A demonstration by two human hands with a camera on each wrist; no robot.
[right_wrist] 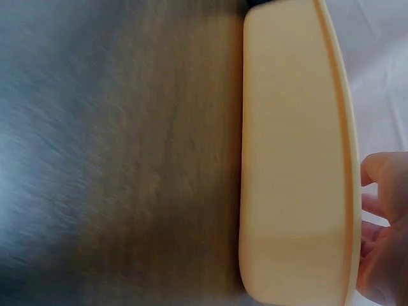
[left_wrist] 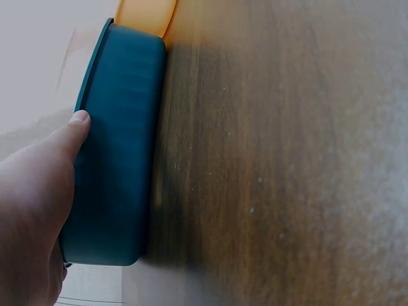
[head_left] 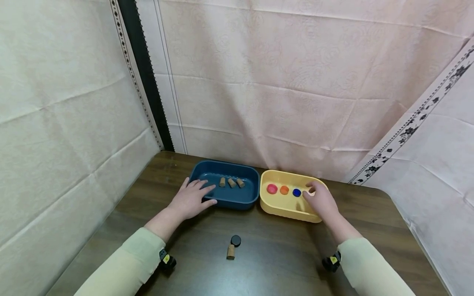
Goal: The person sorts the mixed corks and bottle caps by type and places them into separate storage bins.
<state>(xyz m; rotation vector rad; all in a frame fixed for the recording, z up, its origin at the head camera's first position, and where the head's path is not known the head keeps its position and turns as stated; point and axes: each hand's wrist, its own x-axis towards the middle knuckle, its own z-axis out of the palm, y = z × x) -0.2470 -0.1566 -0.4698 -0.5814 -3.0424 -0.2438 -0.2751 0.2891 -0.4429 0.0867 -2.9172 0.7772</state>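
Note:
My left hand [head_left: 190, 200], fingers spread, lies over the left end of the dark blue tray [head_left: 231, 202]. Its thumb touches the tray's near rim in the left wrist view. Inside that tray are three corks [head_left: 231, 183]. Over the right end of the yellow tray [head_left: 285, 211] hovers my right hand [head_left: 321, 200], thumb and index finger apart with nothing seen between them. The yellow tray holds a red disc [head_left: 272, 189], an orange disc [head_left: 284, 190] and a blue disc [head_left: 296, 192] in a row. The right wrist view shows fingers loosely bent behind the rim.
Nearer on the wooden table [head_left: 274, 259], a black disc [head_left: 235, 240] lies beside a single cork [head_left: 231, 252]. The two trays stand side by side near the back edge. Pale cloth curtains [head_left: 296, 82] hang behind and at the sides.

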